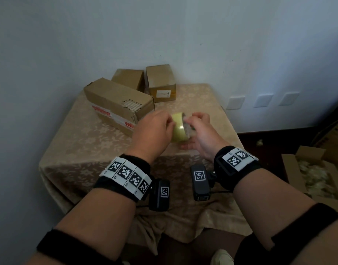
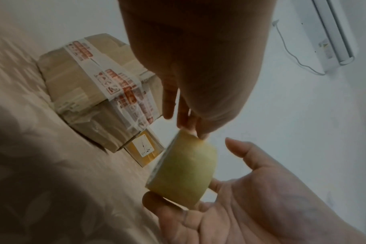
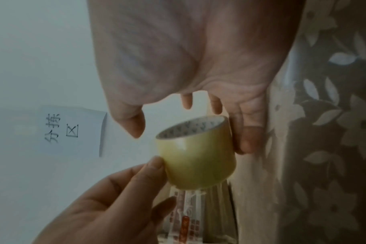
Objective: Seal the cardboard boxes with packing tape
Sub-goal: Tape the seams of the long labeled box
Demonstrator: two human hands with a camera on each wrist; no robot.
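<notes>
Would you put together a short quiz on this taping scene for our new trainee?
1. True or false: the tape roll lies on the table.
2. How many cardboard boxes stand on the table?
3. Which box carries red-printed tape? A the long box nearest the hands; B the small labelled box; C none.
Key: 1 false, the left hand and right hand hold it above the table; 2 three; 3 A.
</notes>
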